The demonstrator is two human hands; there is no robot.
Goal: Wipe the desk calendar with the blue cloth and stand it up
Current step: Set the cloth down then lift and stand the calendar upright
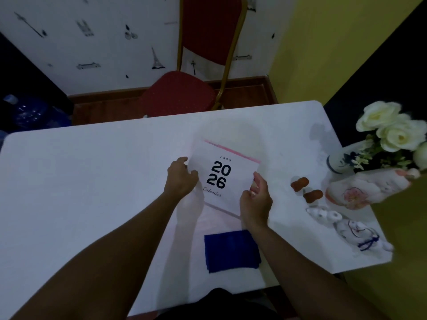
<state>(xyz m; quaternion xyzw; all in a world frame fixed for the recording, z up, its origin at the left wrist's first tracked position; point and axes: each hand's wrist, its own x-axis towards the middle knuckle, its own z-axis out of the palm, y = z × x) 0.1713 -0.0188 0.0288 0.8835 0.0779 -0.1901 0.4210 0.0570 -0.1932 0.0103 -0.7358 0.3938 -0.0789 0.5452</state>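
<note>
We've got the desk calendar mid-worktop, cover up, "2026" facing us, rotated a bit so its pink-bound top edge runs from upper left down to the right. Looks tilted or lifted off the surface on the near side; can't tell whether the base touches.

Left hand clamps the calendar's left edge, fingers curled onto the cover. Right hand grips the lower right corner, thumb on top, fingers closed around the edge. So both hands are holding the calendar, one per side.

Key relation: the blue cloth lies folded on the worktop directly nearer us than the calendar, just below the right wrist. Nobody's holding it. The right hand is the closer one; a short pull back reaches it while the left keeps the calendar pinned.

Our read: if wiping is next, release right, hold left. Figurines and vase sit off right, well apart.
</note>
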